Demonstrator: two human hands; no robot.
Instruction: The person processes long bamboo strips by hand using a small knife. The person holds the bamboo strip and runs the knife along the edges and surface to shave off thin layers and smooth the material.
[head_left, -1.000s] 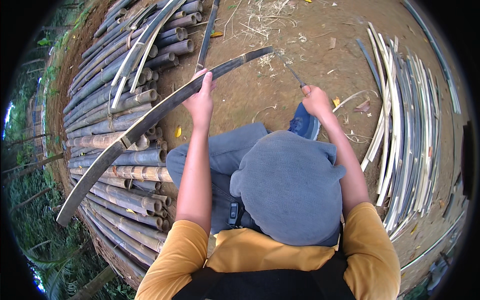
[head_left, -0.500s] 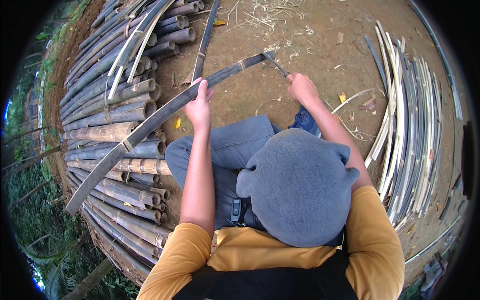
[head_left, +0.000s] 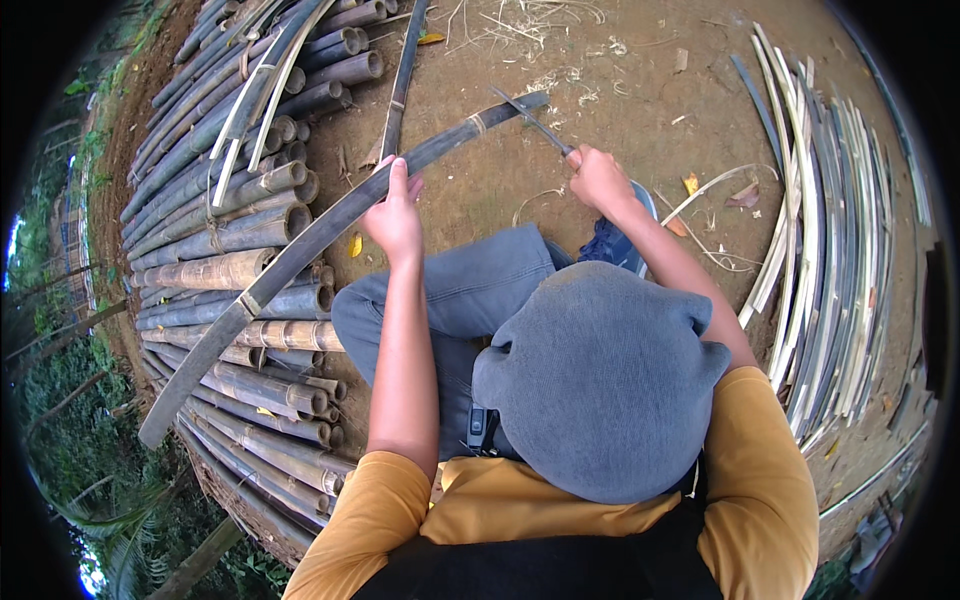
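Note:
A long dark split-bamboo strip (head_left: 310,240) slants across the view, from low on the left to its far tip near the top middle. My left hand (head_left: 396,222) is closed around it past its middle, thumb lying on the upper face. In my right hand (head_left: 602,182) is the handle of a knife (head_left: 540,126), fingers wrapped round it. Its narrow blade crosses the strip close to the far tip; whether the edge bites in cannot be told. A second dark strip (head_left: 403,80) lies beyond my left hand.
Cut bamboo poles (head_left: 250,235) are stacked at the left, with pale strips (head_left: 265,95) on top. A bundle of thin strips (head_left: 830,250) lies at the right. Shavings (head_left: 530,30) litter the soil. A rounded grey cloth shape (head_left: 605,380) hides part of my lap.
The knife has shifted slightly left along the strip, with my right hand. The strip has tilted a little, its near end lower. Both grips stay the same; the view has also moved slightly.

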